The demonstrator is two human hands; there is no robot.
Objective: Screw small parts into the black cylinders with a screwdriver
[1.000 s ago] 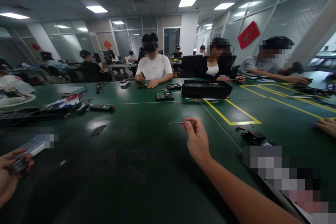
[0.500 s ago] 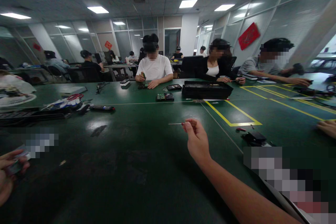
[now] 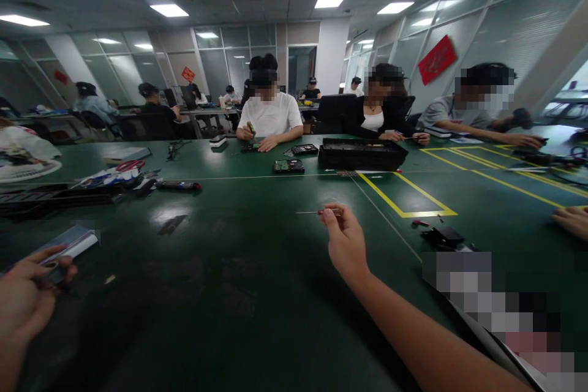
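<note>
My right hand (image 3: 346,236) is closed around the reddish handle of a thin screwdriver (image 3: 307,213), held above the green table with the shaft pointing left. At the left edge, my left hand (image 3: 30,291) has its fingers curled around a small, dark, shiny object (image 3: 54,272), partly hidden by the fingers, so its kind is unclear. Just beyond that hand is a flat silvery piece (image 3: 76,242); whether the hand touches it I cannot tell. Farther out on the table lies a hard drive (image 3: 288,166) with its green circuit board showing.
A long black bin (image 3: 362,154) stands beyond my right hand, near yellow tape (image 3: 407,214). A black pen-shaped tool (image 3: 179,187) and red-handled scissors (image 3: 130,165) lie at left. Black parts (image 3: 443,237) are at right. A co-worker in white (image 3: 271,116) sits opposite.
My left hand has come farther into view, moving right with the small object. My right hand keeps the screwdriver in nearly the same place.
</note>
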